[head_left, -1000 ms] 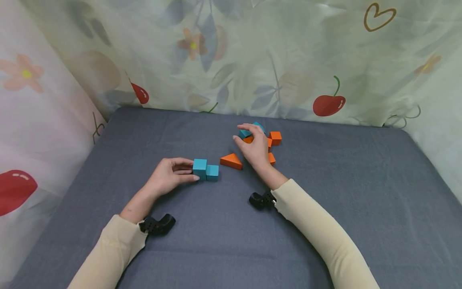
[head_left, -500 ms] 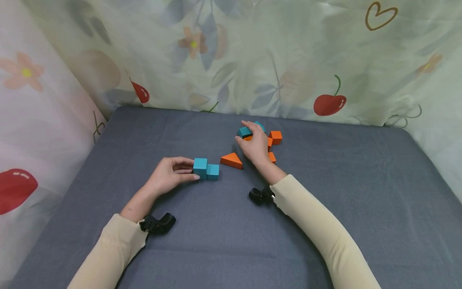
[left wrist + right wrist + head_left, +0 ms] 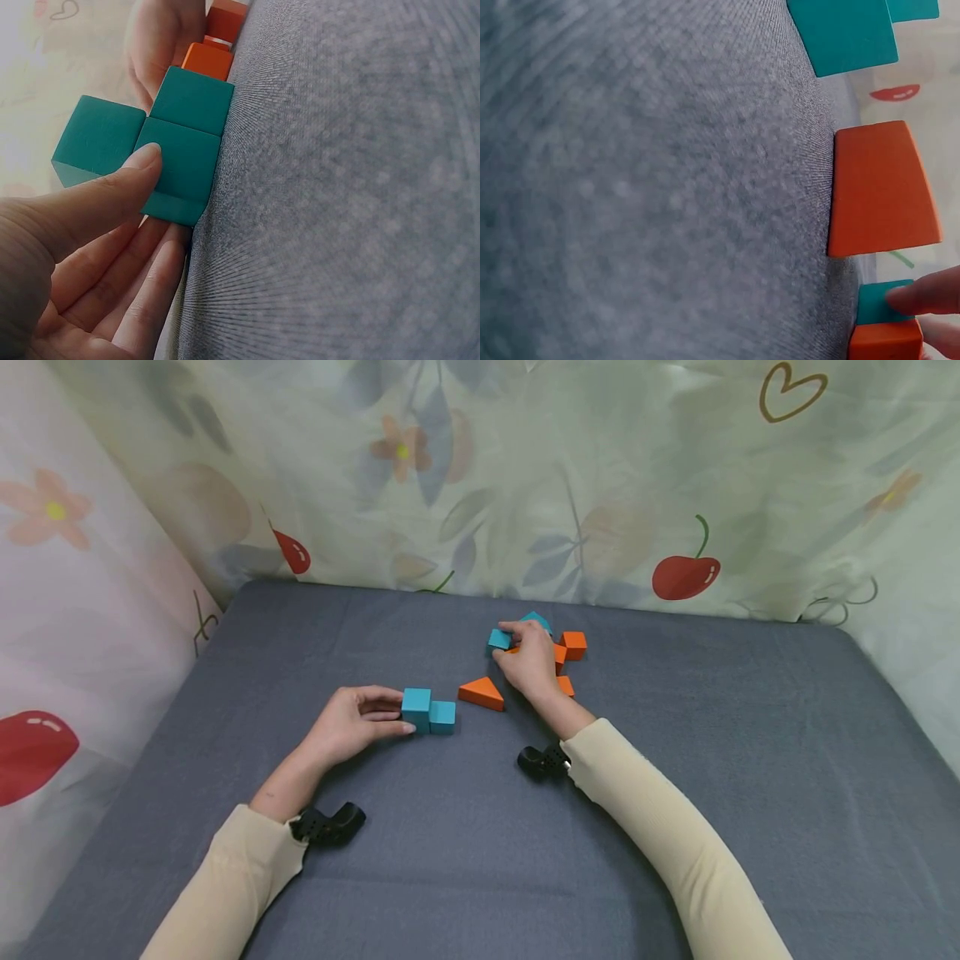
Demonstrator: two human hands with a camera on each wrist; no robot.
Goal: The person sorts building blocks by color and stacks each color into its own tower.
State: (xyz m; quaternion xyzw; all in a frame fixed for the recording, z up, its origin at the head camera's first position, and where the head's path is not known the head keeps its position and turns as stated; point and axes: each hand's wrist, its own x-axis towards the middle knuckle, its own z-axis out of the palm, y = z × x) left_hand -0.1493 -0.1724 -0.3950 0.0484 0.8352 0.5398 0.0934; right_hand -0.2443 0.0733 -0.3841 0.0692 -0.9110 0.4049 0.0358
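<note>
In the head view my left hand (image 3: 351, 725) grips a small stack of blue cubes. The left wrist view shows the thumb on the lower cube (image 3: 187, 169), with another cube (image 3: 97, 139) on top and a third cube (image 3: 193, 99) right beside it on the table. My right hand (image 3: 531, 664) is at the far pile, thumb and index finger pinching a blue block (image 3: 498, 640). In the right wrist view the thumb lies against that block (image 3: 877, 304), behind an orange block (image 3: 885, 341). An orange triangular block (image 3: 481, 694) lies between the hands.
Around the right hand are an orange cube (image 3: 573, 645), another orange block (image 3: 565, 686) and a blue block (image 3: 536, 620) at the back, partly hidden. Grey cloth covers the table (image 3: 450, 827). A patterned curtain (image 3: 600, 468) hangs behind its far edge.
My right hand has closed its fingers on the blue block, which has turned and shifted slightly left and nearer. The left hand stays at its stack.
</note>
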